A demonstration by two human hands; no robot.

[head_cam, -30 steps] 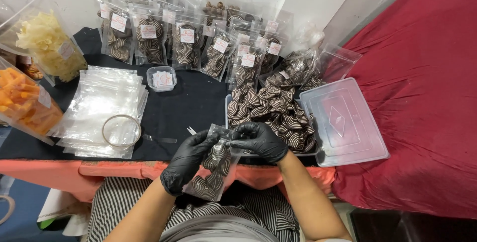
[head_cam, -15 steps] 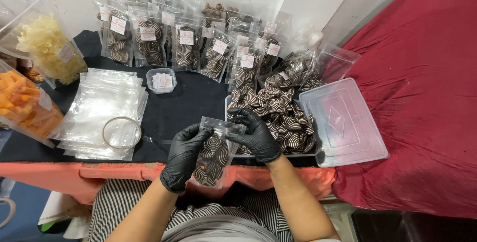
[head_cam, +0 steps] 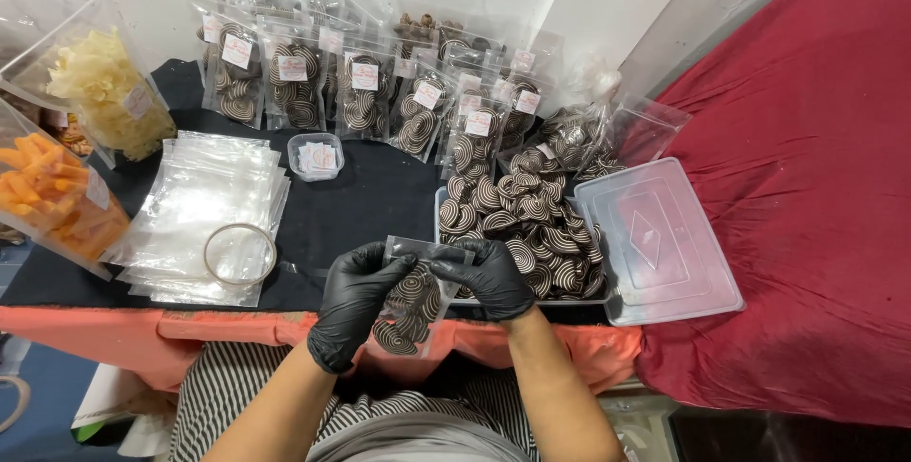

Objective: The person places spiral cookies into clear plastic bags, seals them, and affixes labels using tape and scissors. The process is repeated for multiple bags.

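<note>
Head view: left hand [head_cam: 356, 296] and right hand [head_cam: 493, 277] each grip closed on the cookie pouch [head_cam: 410, 299] between them.

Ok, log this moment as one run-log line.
left hand: holds pouch of swirl cookies | right hand: pinches pouch top | tray of swirl cookies: beside right hand | clear lid: off, right of tray

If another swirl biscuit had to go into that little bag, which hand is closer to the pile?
Probably the right hand: it sits against the biscuit container, while the left hand grips the bag on the far side.
</note>
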